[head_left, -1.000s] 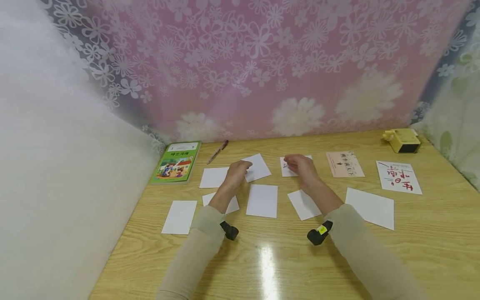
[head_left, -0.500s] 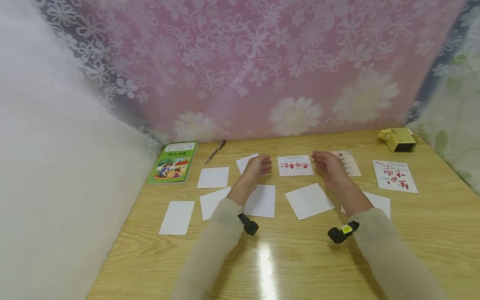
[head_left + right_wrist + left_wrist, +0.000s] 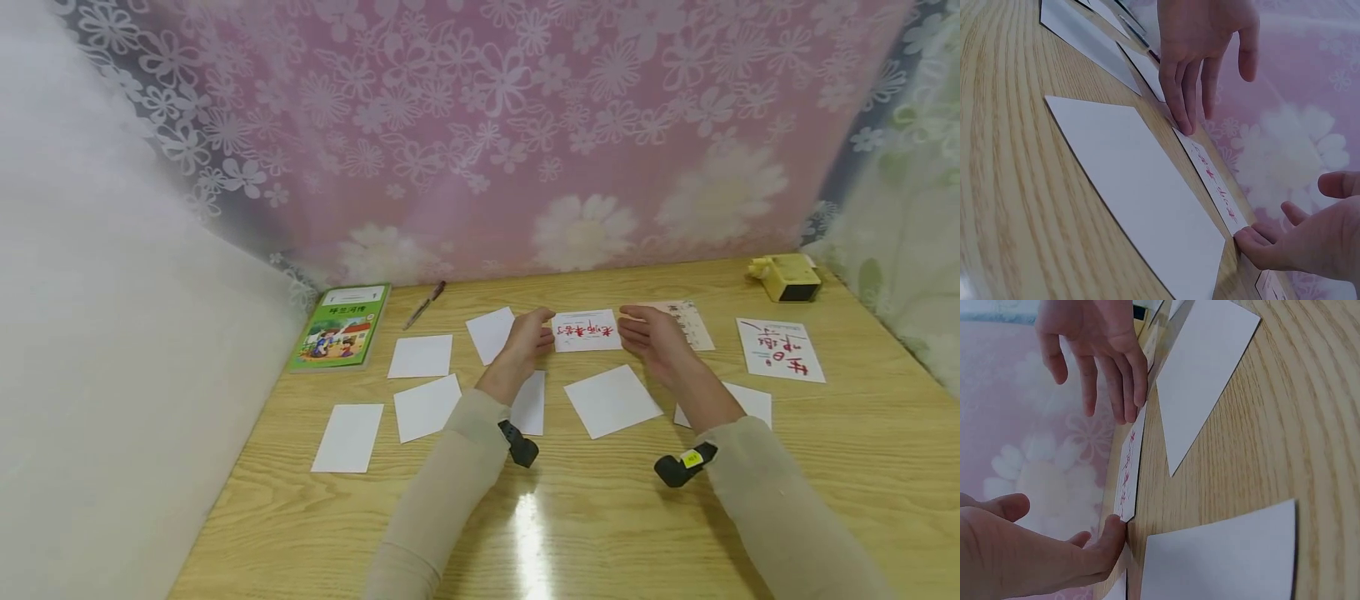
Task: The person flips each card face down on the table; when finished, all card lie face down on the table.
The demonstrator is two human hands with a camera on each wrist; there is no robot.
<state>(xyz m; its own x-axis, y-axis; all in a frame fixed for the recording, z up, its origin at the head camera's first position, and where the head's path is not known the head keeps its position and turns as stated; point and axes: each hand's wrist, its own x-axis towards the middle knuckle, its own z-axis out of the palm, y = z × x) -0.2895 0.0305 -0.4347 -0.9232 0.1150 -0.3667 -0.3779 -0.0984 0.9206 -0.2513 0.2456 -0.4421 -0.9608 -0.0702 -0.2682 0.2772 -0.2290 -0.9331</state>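
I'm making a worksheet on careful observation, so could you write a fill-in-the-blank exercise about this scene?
1. The left hand and right hand are at opposite ends of a white card whose large writing is ____.
2. As the person sees it, the pen lies to the ____ of the green book.
3. The box-shaped object near the far right corner has one black face and a ____ body.

Missing words: red; right; yellow.
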